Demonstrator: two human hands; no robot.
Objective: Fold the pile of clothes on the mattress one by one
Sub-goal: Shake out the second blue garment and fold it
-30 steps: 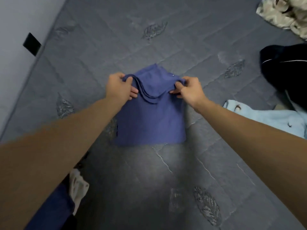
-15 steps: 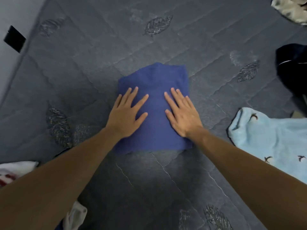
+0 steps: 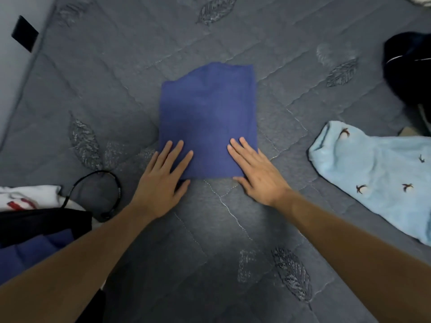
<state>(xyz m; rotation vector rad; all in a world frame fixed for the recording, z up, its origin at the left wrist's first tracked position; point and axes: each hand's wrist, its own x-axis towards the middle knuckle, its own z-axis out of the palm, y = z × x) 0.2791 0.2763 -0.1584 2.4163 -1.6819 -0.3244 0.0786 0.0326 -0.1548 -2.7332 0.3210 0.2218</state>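
head view: hands flat on folded blue garment

folded blue garment [image 3: 207, 117] lying square at mid-mattress [image 3: 233, 31]. left hand [image 3: 161, 180] and right hand [image 3: 256, 173] both flat, fingers straight and slightly spread, pressing near corners of garment's near edge, palms partly on mattress. light blue garment [image 3: 373, 173] with bird print to right, apart. dark clothing [image 3: 410, 66] at far right. white, black and blue clothes [image 3: 35, 220] at lower left, black looped cord [image 3: 112, 187] beside them.
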